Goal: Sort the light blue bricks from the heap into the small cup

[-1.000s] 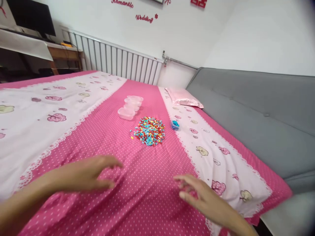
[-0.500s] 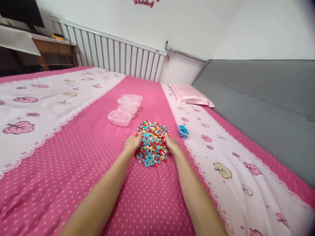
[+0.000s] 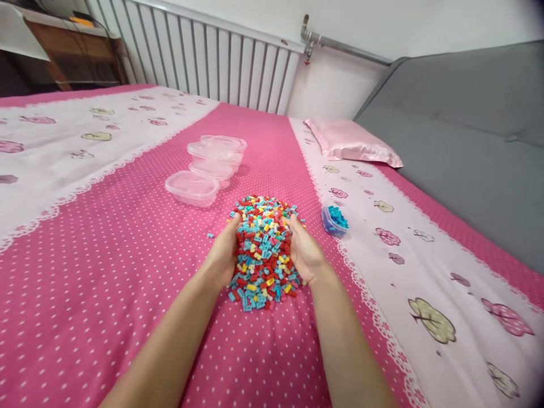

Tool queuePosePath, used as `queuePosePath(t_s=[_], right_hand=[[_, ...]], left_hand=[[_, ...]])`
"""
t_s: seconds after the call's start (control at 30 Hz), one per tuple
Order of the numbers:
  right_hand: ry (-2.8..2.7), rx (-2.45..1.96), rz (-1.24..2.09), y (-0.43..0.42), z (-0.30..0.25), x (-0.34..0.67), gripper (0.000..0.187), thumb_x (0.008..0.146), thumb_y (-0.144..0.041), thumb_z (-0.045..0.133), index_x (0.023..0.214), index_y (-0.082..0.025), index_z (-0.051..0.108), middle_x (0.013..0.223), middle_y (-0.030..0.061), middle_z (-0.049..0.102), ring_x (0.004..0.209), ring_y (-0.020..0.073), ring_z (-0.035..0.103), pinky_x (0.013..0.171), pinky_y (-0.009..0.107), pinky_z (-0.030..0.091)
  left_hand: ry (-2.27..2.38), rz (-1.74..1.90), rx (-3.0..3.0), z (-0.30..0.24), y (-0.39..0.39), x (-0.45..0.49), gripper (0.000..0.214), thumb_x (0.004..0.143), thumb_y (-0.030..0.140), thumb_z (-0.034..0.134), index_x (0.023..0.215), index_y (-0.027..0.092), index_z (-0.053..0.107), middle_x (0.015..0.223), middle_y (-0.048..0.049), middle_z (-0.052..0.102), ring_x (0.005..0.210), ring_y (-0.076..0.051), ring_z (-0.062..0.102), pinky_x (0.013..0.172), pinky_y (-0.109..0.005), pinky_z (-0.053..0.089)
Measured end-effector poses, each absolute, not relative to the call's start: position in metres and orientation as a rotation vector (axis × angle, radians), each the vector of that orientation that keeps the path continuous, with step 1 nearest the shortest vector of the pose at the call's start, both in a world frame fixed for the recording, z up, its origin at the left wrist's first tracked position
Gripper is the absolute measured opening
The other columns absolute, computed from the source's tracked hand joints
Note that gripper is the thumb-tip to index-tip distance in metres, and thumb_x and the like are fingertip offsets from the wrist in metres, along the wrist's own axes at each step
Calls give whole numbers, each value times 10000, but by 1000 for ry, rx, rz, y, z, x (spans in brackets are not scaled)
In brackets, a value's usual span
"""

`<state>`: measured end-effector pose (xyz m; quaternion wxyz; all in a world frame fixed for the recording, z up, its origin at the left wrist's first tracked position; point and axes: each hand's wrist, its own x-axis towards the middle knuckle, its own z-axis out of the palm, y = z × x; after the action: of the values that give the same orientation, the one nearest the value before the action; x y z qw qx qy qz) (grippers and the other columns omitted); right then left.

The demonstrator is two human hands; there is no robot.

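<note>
A heap of small red, blue, yellow and white plastic pieces (image 3: 264,245) lies on the pink dotted bedspread (image 3: 127,272). My left hand (image 3: 223,256) presses against the heap's left side, fingers together and curved into it. On the opposite side my right hand (image 3: 304,253) does the same, so the heap is cupped between both palms. The fingertips are partly buried among the pieces. A few stray pieces lie just left of the heap.
Several clear plastic tubs (image 3: 193,187) stand behind the heap, some stacked (image 3: 220,149). A small tub of blue pieces (image 3: 335,220) sits to the right. A pink pillow (image 3: 352,148), a grey padded backrest (image 3: 463,136) and a white radiator (image 3: 212,56) lie beyond.
Both hands went from hovering over the near bedspread out to the heap, then closed in on its sides. The heap is now squeezed narrower and drawn nearer to me.
</note>
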<state>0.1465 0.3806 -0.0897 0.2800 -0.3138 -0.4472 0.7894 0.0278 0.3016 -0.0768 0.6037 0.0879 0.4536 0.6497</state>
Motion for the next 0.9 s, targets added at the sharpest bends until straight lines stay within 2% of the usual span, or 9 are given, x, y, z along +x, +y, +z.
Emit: queuePosePath(t_s=[0.13, 0.27, 0.47, 0.63, 0.77, 0.9], right_hand=[[-1140, -830, 2176, 373, -67, 149, 449, 911, -530, 299, 1198, -242, 489, 1120, 45, 657, 1045, 200, 611, 903, 433, 483], [-1261, -780, 2150, 369, -57, 153, 500, 905, -563, 266, 1226, -248, 484, 1119, 50, 650, 1052, 208, 598, 903, 433, 470], [-1607, -789, 2006, 365, -48, 161, 628, 826, -704, 277, 1121, -255, 603, 1129, 49, 642, 1104, 225, 555, 948, 435, 428], [-1695, -902, 1811, 368, -43, 173, 529, 814, -671, 391, 1024, -268, 661, 1230, 32, 602, 1170, 225, 515, 1005, 428, 379], [-1746, -1076, 1562, 379, -50, 182, 444, 776, -595, 534, 1051, -267, 650, 1261, 31, 586, 1169, 230, 521, 1032, 433, 348], [-1712, -1301, 1306, 398, -73, 183, 510, 780, -566, 526, 1177, -250, 580, 1319, 54, 539, 1231, 236, 471, 1059, 440, 319]], left_hand=[[1008, 1529, 266, -58, 290, 26, 513, 881, 499, 387, 1157, 124, 601, 921, -101, 717, 768, -239, 684, 748, -367, 543], [1003, 1525, 382, -57, 286, 22, 573, 855, 569, 384, 1169, 139, 597, 979, -107, 700, 863, -253, 662, 804, -388, 510], [1135, 1570, 727, -63, 285, 16, 557, 830, 607, 399, 1009, 163, 684, 1036, -87, 684, 1063, -262, 574, 979, -392, 371], [1269, 1549, 795, -59, 282, 10, 569, 816, 631, 391, 985, 183, 699, 1077, -80, 676, 1108, -270, 546, 1019, -411, 323], [1568, 1510, 794, -61, 278, 0, 599, 770, 661, 436, 1059, 193, 676, 1139, -95, 650, 1096, -296, 552, 996, -440, 357], [1872, 1403, 785, -71, 278, -11, 649, 742, 666, 479, 1197, 219, 598, 1272, -94, 574, 1167, -325, 506, 1017, -462, 343]])
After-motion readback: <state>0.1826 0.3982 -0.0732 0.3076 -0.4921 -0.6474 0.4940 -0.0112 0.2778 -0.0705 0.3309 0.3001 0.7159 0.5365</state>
